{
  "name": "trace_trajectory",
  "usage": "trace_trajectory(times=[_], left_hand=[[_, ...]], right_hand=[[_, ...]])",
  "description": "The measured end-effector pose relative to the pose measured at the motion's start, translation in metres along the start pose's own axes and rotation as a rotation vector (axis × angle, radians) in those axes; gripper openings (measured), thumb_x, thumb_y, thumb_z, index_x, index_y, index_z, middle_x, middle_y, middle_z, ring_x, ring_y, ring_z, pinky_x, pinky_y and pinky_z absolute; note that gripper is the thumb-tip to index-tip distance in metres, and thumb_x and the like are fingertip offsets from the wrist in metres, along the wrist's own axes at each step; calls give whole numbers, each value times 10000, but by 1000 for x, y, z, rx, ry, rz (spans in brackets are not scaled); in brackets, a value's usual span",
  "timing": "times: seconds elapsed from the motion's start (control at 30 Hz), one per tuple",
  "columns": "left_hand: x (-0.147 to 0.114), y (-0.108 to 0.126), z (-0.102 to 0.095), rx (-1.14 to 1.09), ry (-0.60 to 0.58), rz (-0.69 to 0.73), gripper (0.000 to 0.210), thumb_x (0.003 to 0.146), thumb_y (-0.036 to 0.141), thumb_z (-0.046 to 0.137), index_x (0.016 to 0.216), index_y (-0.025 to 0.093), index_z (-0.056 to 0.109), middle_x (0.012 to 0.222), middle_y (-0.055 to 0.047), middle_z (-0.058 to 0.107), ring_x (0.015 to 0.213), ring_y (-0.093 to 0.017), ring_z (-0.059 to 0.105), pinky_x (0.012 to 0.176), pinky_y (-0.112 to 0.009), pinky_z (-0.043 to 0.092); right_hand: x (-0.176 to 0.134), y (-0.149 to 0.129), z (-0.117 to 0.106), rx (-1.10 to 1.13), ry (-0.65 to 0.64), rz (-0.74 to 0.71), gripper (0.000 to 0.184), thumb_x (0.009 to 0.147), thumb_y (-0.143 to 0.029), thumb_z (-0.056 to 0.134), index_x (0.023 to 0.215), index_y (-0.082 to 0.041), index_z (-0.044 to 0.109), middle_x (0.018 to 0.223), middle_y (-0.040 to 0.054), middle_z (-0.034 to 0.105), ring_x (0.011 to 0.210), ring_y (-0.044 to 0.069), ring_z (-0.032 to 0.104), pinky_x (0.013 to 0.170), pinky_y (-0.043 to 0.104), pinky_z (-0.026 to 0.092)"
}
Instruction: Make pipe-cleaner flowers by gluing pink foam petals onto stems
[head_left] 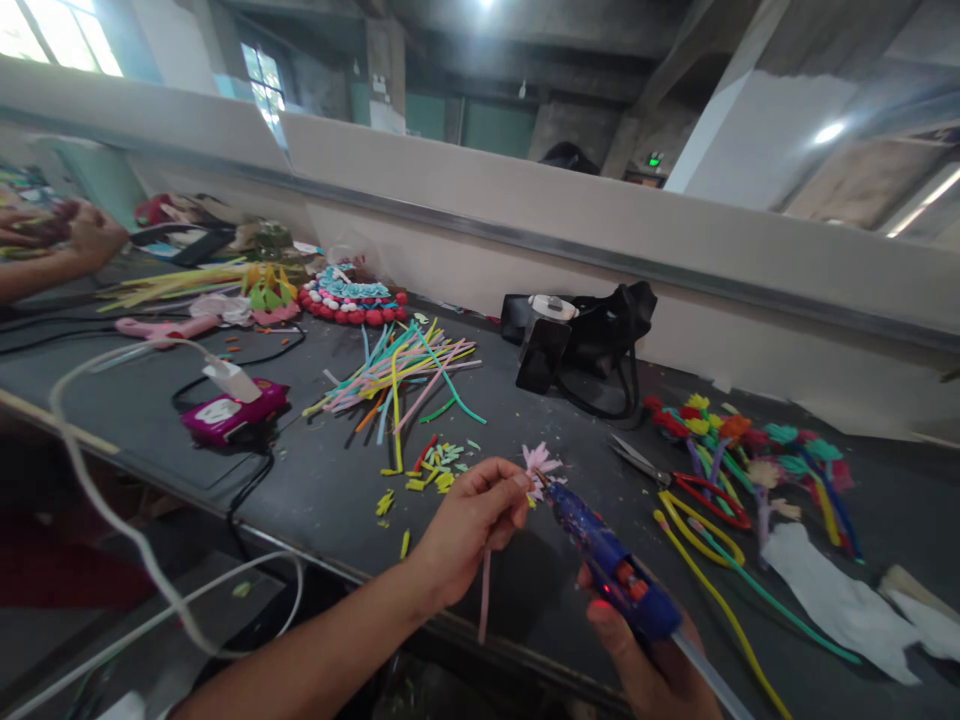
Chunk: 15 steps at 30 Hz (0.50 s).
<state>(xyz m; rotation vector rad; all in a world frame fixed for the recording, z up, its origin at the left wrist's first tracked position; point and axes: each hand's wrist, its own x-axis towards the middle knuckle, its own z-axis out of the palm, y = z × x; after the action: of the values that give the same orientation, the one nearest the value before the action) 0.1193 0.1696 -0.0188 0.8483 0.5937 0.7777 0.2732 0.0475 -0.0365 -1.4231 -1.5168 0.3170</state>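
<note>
My left hand [484, 515] pinches a pink pipe cleaner [485, 600], whose tail hangs down below the fingers. A fluffy pink flower head [541, 460] shows just past my fingertips; whether it is joined to that stem I cannot tell. In my right hand [645, 655] is a blue glue gun [607, 555], with a small red light glowing on its side and a clear glue stick out of its back end. The gun's nozzle comes up close to my left fingertips and the pink petals; contact is hard to make out.
Cut yellow and green pieces [442, 465] lie beside a pile of pipe cleaners [405, 375]. Red-handled scissors [712, 495] and finished flowers [750, 440] are at right. A purple power strip [232, 410] with a white cable sits left. Another person's hand [94, 238] is far left.
</note>
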Motion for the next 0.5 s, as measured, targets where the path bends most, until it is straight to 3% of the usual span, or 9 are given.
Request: trace_trajectory(times=[0.2,0.37,0.5], left_hand=[[0,-1,-1,-8,7,3,211,813,323,666,781,161,534,563,42,496,443,-36,283,426,-215,118],[1,-2,-2,-13,4,11,213,819,325,664,781,164,530,571,41,500,441,-35,300,420,-210,132],[1,-1,-4,-15,1,26,213,822,322,666,777,164,530,577,41,501,440,-33,308,413,-199,141]], right_hand=[[8,0,0,-128,42,-196,387,906,-579,483,1014,-236,625,821,45,673,655,182,652,565,253,511],[10,20,-8,-426,170,-416,447,914,-573,472,1146,-196,537,917,99,664,794,229,683,636,293,540],[10,36,-13,-621,257,-472,478,898,-539,532,1222,-193,466,949,121,663,837,263,678,657,346,547]])
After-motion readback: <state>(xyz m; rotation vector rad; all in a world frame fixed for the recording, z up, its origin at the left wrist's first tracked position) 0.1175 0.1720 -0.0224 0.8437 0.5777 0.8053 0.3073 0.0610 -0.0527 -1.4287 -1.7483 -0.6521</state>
